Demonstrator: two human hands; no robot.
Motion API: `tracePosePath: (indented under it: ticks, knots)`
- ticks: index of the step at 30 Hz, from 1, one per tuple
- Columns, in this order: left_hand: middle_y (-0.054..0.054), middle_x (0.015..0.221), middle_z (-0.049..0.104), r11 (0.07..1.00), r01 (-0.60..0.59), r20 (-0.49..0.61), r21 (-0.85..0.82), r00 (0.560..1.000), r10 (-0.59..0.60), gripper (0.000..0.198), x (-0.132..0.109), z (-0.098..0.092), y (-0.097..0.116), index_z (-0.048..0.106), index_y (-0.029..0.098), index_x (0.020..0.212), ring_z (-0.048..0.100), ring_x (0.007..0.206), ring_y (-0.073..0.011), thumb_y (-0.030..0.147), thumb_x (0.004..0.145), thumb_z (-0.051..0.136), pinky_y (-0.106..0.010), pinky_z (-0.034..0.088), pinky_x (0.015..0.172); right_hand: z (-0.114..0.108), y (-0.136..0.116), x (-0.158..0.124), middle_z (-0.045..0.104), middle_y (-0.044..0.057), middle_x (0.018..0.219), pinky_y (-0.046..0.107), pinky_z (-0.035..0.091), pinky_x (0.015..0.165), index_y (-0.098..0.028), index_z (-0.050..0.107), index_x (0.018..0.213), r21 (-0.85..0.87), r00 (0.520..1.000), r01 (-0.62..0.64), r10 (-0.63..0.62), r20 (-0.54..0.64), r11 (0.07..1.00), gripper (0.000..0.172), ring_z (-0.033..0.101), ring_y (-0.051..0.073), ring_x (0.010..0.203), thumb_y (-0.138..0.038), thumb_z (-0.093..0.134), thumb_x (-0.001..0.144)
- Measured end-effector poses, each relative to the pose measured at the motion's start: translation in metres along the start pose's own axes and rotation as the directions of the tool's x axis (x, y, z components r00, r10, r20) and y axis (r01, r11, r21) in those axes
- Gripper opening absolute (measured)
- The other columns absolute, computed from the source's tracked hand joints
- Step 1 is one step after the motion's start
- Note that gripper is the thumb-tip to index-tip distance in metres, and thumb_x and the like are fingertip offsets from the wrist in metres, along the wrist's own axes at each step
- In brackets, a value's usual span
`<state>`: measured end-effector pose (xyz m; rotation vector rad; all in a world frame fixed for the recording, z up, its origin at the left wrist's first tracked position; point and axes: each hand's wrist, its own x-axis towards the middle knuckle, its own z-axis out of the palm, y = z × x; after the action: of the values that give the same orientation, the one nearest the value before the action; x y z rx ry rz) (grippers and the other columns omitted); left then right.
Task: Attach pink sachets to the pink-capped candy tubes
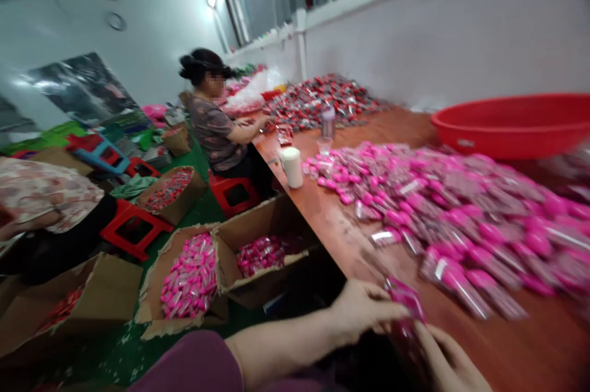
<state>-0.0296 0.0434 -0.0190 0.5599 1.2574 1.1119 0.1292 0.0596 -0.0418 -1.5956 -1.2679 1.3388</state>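
My left hand (364, 312) is at the near edge of the brown table (341, 220), fingers pinched on a pink packet in clear wrap (405, 300). My right hand (449, 361) sits just below and right of it, fingers curled against the same packet's lower end. A wide heap of the same pink packets (461, 220) covers the table to the right of my hands. The view is smeared by motion.
A red basin (511, 125) stands at the back right, near the wall. A white cup (292, 166) and a bottle (328, 123) stand mid-table. A seated person (216, 128) works at a red-packet heap (318, 100). Open cartons (258, 257) of packets and red stools (133, 229) fill the floor; another person (41, 207) sits left.
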Motion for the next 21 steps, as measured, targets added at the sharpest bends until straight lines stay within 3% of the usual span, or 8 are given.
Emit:
tracePosePath:
  ticks: [3,8,11,13,15,17,19,21]
  knots:
    - [0.001,0.051,0.055,0.995,-0.061,-0.019,0.075,0.998,0.063,0.051,-0.016,-0.007,0.0,0.065,0.015,0.061,0.045,0.046,-0.0068,0.06,0.058,0.09,-0.021,0.032,0.047,0.007,-0.009,-0.022,0.074,0.005,0.075,0.034,0.058,0.076,-0.02,0.076,0.076,0.009,0.988,0.154,-0.154,0.018,0.988,0.036,0.067,0.023,0.075,-0.056,0.07,0.075]
    - [0.002,0.052,0.054,0.994,-0.097,-0.007,-0.054,0.995,0.097,0.04,-0.008,-0.023,-0.009,0.064,0.013,0.061,0.04,0.044,-0.0034,0.042,0.067,0.09,-0.019,0.025,0.043,0.009,0.014,-0.018,0.068,0.002,0.072,0.029,0.052,0.068,-0.019,0.076,0.091,0.054,0.972,0.225,-0.228,0.057,0.973,0.04,0.059,0.016,0.065,-0.055,0.059,0.093]
    - [0.001,0.053,0.058,0.989,-0.091,-0.102,-0.12,0.992,0.079,0.034,-0.004,-0.03,-0.008,0.067,0.012,0.066,0.046,0.045,-0.0045,0.033,0.063,0.094,-0.017,0.027,0.042,-0.013,0.023,-0.005,0.066,0.0,0.073,0.029,0.053,0.068,-0.019,0.074,0.109,-0.06,0.961,0.254,-0.259,-0.1,0.965,0.035,0.06,0.015,0.064,-0.045,0.054,0.097]
    - [0.001,0.054,0.059,0.983,-0.089,-0.122,-0.16,0.99,0.07,0.032,-0.005,-0.031,-0.005,0.068,0.012,0.068,0.048,0.045,-0.0048,0.029,0.061,0.095,-0.017,0.028,0.041,-0.029,0.02,0.008,0.066,0.001,0.075,0.032,0.055,0.072,-0.018,0.07,0.121,-0.198,0.927,0.251,-0.294,-0.233,0.948,0.036,0.06,0.016,0.064,-0.034,0.048,0.098]
    - [0.001,0.054,0.059,0.977,-0.088,-0.121,-0.193,0.99,0.066,0.032,-0.005,-0.028,-0.002,0.068,0.011,0.067,0.049,0.045,-0.0049,0.026,0.06,0.095,-0.016,0.028,0.04,-0.037,0.012,0.025,0.071,0.008,0.093,0.038,0.057,0.085,-0.015,0.066,0.13,-0.399,0.869,0.265,-0.397,-0.296,0.878,0.041,0.067,0.02,0.081,-0.021,0.046,0.095]
    - [0.001,0.054,0.06,0.972,-0.083,-0.12,-0.22,0.991,0.057,0.032,-0.003,-0.025,-0.001,0.067,0.011,0.067,0.051,0.045,-0.0053,0.025,0.061,0.095,-0.016,0.028,0.04,-0.037,0.002,0.042,0.069,0.017,0.122,0.046,0.053,0.103,-0.013,0.063,0.137,-0.583,0.836,0.278,-0.491,-0.244,0.763,0.047,0.066,0.027,0.11,-0.015,0.048,0.092]
    - [0.001,0.054,0.06,0.968,-0.067,-0.116,-0.24,0.992,0.04,0.031,-0.001,-0.022,0.0,0.066,0.012,0.067,0.052,0.045,-0.0057,0.023,0.063,0.094,-0.015,0.029,0.039,-0.03,-0.006,0.057,0.061,0.021,0.141,0.054,0.047,0.111,-0.012,0.059,0.143,-0.694,0.859,0.267,-0.492,-0.144,0.668,0.05,0.056,0.034,0.13,-0.018,0.051,0.094]
    - [0.0,0.055,0.06,0.964,-0.05,-0.11,-0.26,0.994,0.022,0.03,0.0,-0.021,0.001,0.065,0.012,0.067,0.053,0.045,-0.0057,0.021,0.066,0.093,-0.015,0.029,0.039,-0.021,-0.009,0.069,0.058,0.022,0.145,0.061,0.045,0.111,-0.012,0.056,0.148,-0.756,0.898,0.236,-0.435,-0.07,0.61,0.052,0.051,0.04,0.134,-0.023,0.051,0.097]
